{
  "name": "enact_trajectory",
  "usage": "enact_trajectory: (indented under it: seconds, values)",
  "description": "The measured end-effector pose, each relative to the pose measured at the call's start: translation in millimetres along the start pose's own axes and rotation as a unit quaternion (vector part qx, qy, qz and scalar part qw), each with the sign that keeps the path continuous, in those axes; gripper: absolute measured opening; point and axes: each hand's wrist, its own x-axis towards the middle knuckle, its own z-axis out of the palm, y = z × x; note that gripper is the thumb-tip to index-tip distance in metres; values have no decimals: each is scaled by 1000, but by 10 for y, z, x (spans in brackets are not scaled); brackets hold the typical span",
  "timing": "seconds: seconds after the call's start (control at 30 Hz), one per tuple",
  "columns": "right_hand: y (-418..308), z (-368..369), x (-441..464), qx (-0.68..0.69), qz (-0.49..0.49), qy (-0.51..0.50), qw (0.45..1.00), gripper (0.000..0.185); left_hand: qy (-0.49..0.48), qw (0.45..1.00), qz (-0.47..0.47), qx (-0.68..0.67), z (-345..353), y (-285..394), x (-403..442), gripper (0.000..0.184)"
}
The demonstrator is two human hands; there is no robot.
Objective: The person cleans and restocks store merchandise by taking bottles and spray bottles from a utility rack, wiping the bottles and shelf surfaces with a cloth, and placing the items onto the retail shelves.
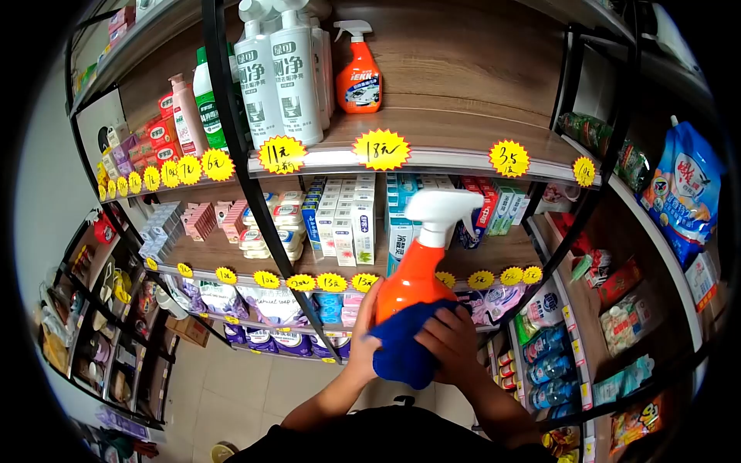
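An orange spray bottle [415, 270] with a white trigger head is held upright, slightly tilted, in front of the shelves. My left hand [361, 333] is closed around its left side. With my right hand [450, 339] I grip a dark blue cloth [405, 347] and press it against the front of the bottle, covering its label and lower part. A similar orange spray bottle [360, 77] stands on the upper shelf, beside white cleaner bottles [296, 85].
The upper wooden shelf [455, 127] carries yellow price tags [382, 150] along its edge. Toothpaste boxes [363, 228] stand on the shelf below. At right hangs a blue detergent bag [685, 193] on a side rack. Tiled floor [231, 401] lies beneath.
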Motion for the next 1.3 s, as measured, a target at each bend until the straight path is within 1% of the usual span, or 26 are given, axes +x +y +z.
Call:
enact_trajectory:
  seconds: [0.03, 0.07, 0.1, 0.13, 0.17, 0.2, 0.23, 0.3, 0.33, 0.37, 0.4, 0.47, 0.5, 0.57, 0.7, 0.77, 0.83, 0.9, 0.93, 0.97, 1.03, 1.1, 1.13, 1.17, 1.23, 1.3]
  values:
    - [-17, 131, -156, 1, 1, 2, 1000, 55, -1, 1000, -1, 2, -25, 16, 30, 95]
    - [-62, 277, -321, 228, 215, 64, 947, 60, -33, 997, 40, 56, -75, 25, 59, 99]
    - [-177, 272, -219, 478, 366, 93, 793, 69, -66, 988, 82, 110, -127, 26, 92, 104]
    - [-292, 267, -116, 651, 487, 217, 540, 78, -57, 988, 53, 130, -184, 11, 128, 111]
    - [-268, 300, -171, 652, 487, 220, 538, 78, -59, 988, 51, 132, -214, 9, 125, 111]
    - [-206, 364, -275, 410, 438, 114, 792, 79, -88, 995, -6, 41, -234, 5, 114, 111]
    - [-182, 404, -372, 499, 426, 140, 741, 74, -115, 990, -62, -52, -246, -7, 101, 112]
    - [-155, 452, -498, 659, 399, 190, 608, 66, -119, 987, -79, -71, -282, -63, 96, 113]
    - [-122, 423, -512, 697, 407, 196, 558, 65, -149, 979, -97, -103, -308, -94, 101, 113]
    - [-97, 391, -505, 707, 417, 196, 537, 65, -178, 968, -116, -135, -322, -106, 86, 113]
    - [-92, 363, -455, 710, 426, 198, 525, 64, -177, 968, -117, -134, -323, -78, 86, 113]
    - [-114, 316, -388, 707, 436, 206, 517, 63, -186, 951, -186, -164, -310, 8, 97, 110]
    - [-117, 315, -359, 703, 441, 212, 516, 62, -186, 951, -185, -164, -283, 14, 90, 110]
    - [-134, 307, -314, 697, 446, 226, 514, 61, -131, 976, -134, -111, -231, 21, 68, 105]
    - [-179, 287, -247, 686, 453, 241, 515, 59, -82, 994, -74, -21, -159, -28, -36, 103]
    - [-231, 273, -238, 680, 445, 237, 533, 58, -103, 993, -10, 58, -151, -78, -80, 105]
    - [-288, 310, -260, 654, 415, 211, 596, 57, -115, 989, -6, 90, -227, -84, -63, 106]
    - [-300, 370, -338, 544, 336, 139, 756, 50, -221, 963, -48, 146, -285, -66, -20, 108]
    - [-266, 190, -129, 351, 219, 88, 906, 45, -207, 974, -81, 51, -251, -108, -47, 110]
    - [-340, 178, -89, 376, 220, 107, 894, 42, -206, 974, -78, 52, -211, -109, -69, 110]
    - [-307, 105, 73, 350, 230, 117, 900, 39, -153, 980, -123, -23, -139, -83, -147, 115]
    - [-134, 137, 148, 142, 110, 111, 978, 36, -152, 979, -137, -18, -199, -126, -161, 116]
    - [-109, 101, 277, 235, 184, 124, 946, 33, -158, 979, -132, -11, -158, -83, -144, 115]
    - [-19, 78, 389, 120, 125, 126, 977, 31, -165, 978, -126, -4, -114, -41, -124, 114]
    - [19, -1, 599, 317, 289, 110, 897, 32, -164, 979, -118, 11, -66, -30, -119, 114]
    - [154, 0, 688, 318, 315, 78, 891, 34, -153, 978, -139, 11, -101, -104, -137, 116]
